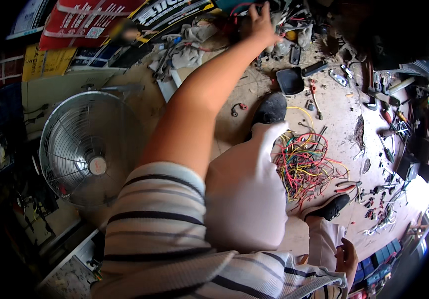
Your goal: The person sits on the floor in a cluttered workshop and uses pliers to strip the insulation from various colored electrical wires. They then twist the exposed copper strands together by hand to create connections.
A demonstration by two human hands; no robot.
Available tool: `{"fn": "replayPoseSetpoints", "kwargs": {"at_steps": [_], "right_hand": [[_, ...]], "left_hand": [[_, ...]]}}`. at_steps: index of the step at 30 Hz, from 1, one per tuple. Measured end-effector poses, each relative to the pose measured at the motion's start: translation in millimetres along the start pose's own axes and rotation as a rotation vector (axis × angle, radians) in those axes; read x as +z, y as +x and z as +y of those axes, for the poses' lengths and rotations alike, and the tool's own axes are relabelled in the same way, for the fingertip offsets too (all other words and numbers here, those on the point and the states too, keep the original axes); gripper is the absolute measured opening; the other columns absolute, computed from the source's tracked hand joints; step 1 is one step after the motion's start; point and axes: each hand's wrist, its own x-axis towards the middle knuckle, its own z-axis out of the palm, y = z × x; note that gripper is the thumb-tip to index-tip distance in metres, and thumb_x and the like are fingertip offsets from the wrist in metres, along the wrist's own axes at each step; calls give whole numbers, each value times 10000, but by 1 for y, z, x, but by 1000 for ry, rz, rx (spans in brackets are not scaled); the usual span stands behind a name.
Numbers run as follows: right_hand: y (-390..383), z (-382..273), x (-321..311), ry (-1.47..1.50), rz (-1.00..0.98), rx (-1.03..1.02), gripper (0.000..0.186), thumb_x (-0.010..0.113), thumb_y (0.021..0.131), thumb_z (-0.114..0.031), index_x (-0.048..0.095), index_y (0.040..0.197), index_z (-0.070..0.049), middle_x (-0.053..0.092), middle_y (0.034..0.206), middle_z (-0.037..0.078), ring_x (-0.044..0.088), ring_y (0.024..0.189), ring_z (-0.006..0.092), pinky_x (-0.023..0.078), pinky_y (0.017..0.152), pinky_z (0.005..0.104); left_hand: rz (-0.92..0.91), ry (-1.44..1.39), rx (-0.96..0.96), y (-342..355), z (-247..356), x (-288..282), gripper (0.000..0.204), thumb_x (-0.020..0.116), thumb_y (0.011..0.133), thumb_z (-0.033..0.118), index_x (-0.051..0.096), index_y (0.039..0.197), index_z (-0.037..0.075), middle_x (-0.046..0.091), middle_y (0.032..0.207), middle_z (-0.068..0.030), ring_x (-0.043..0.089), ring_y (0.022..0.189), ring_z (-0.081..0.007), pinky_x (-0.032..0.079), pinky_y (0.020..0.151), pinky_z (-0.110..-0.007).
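Note:
My left arm stretches to the top of the head view, where my left hand (pixel 263 31) is open, fingers spread over a cluttered heap of grey rags, small parts and red cable (pixel 234 14). Whether its fingertips touch anything is unclear. My right hand (pixel 346 256) hangs low at the right beside my trouser leg, fingers loosely bent and apart, with nothing visible in them. A black tray (pixel 289 79) lies below my left hand, near my shoe (pixel 269 110). A tangle of coloured wires (pixel 304 167) lies between my feet, with red-handled pliers (pixel 344 189) nearby.
A round metal fan (pixel 72 144) stands at the left. Red and yellow boxes (pixel 50 62) are stacked at the upper left. Several scattered tools (pixel 386 117) and small parts lie on the floor at the right. Blue cases (pixel 381 259) sit at the lower right.

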Motion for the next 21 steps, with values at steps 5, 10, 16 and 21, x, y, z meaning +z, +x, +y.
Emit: {"fn": "replayPoseSetpoints", "kwargs": {"at_steps": [5,10,16,21], "right_hand": [[-9,-9,2,19,27,-14,295,524,861,-81,561,1141,2,603,831,96,564,668,145,472,620,272],[-13,-13,1,-11,39,-60,293,526,854,-70,562,1135,2,601,825,102,559,664,146,467,616,276],[-12,-19,0,-18,40,-51,287,525,851,-62,566,1127,3,600,814,108,557,667,159,466,619,285],[-12,-25,3,-61,63,-97,284,528,859,-76,564,1129,6,594,800,104,554,665,154,466,617,281]], "left_hand": [[333,68,107,-73,-45,-42,749,764,682,387,415,1279,101,395,1289,-196,442,1170,-362,411,950,-450],[338,318,-652,-104,-122,-79,610,720,704,272,430,1141,-41,474,1131,-240,436,1136,-355,413,940,-424],[3,468,-815,-103,-209,-111,519,636,802,286,446,1222,48,468,1294,-171,486,1175,-348,446,906,-489],[-72,553,-763,-94,-248,-116,280,550,868,276,609,1078,100,614,1144,-151,612,1028,-338,512,815,-450]]}}
